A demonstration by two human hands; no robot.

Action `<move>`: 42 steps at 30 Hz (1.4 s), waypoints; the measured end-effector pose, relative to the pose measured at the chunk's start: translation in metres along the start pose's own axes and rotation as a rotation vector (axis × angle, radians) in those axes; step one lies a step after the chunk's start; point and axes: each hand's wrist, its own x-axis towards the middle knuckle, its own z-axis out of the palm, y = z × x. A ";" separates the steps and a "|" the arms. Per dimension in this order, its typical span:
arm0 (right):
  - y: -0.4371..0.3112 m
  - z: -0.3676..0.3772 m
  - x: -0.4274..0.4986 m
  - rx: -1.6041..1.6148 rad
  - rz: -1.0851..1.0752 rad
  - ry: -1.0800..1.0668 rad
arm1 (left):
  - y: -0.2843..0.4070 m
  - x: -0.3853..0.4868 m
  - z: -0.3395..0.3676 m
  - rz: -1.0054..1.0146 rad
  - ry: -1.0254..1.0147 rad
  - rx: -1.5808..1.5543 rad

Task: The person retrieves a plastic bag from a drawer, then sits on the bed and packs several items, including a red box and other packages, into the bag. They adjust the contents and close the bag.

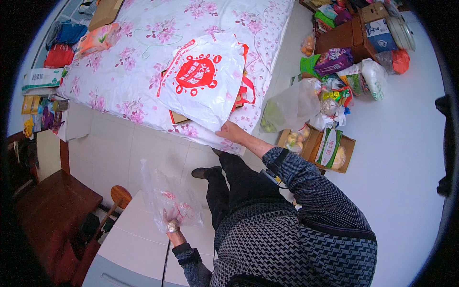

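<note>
My right hand pinches the lower corner of a large white plastic carrier bag with a red print and writing. That bag lies spread over the bed, covering most of a box whose cardboard edge shows below it. Red straps stick out at its right side. Lower left, a clear plastic bag with red marks hangs crumpled about my left hand, which holds it. A small pale round item shows at the left palm; what it is cannot be made out.
The bed has a floral sheet, with a wire hanger and an orange tissue pack on it. Grocery bags and a cardboard box of fruit stand at right. A white cabinet and a wooden chair are lower left.
</note>
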 end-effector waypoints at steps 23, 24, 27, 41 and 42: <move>-0.112 0.101 -0.006 0.091 -0.099 -0.693 | 0.096 -0.068 0.029 0.152 -0.163 -0.524; -0.114 0.103 -0.010 0.051 -0.152 -0.732 | 0.095 -0.066 0.025 0.155 -0.147 -0.495; -0.110 0.107 -0.020 0.053 -0.022 -0.757 | 0.095 -0.061 0.014 0.169 -0.119 -0.444; -0.134 0.164 -0.009 -0.049 -0.087 -0.599 | 0.060 -0.045 -0.054 0.380 0.038 -0.621; -0.138 0.177 -0.003 -0.023 -0.075 -0.607 | 0.048 -0.046 -0.051 0.374 0.081 -0.561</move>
